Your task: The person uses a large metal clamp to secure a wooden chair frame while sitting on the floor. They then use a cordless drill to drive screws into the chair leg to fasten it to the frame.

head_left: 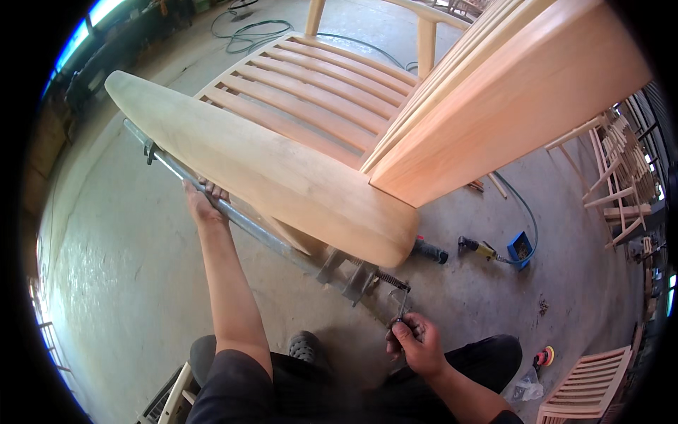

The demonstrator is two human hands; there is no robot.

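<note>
A long metal pipe clamp (248, 225) lies along the outer side of a pale wooden chair's broad armrest (268, 159). My left hand (206, 200) is closed round its pipe, the fingers partly hidden behind it. Near me, the clamp's jaws (345, 280) and threaded screw (390, 280) sit by the armrest's rounded end. My right hand (418, 340) grips the thin crank handle (403, 306) that hangs from the screw's end. The far jaw (150, 151) is up near the armrest's other end.
The chair's slatted seat (311, 88) and thick back (508, 106) fill the upper view. On the concrete floor lie a dark power tool (430, 250), a yellow-black air tool (480, 247), a blue box (520, 251) and a green hose (244, 39). More wooden frames (621, 166) stand at right.
</note>
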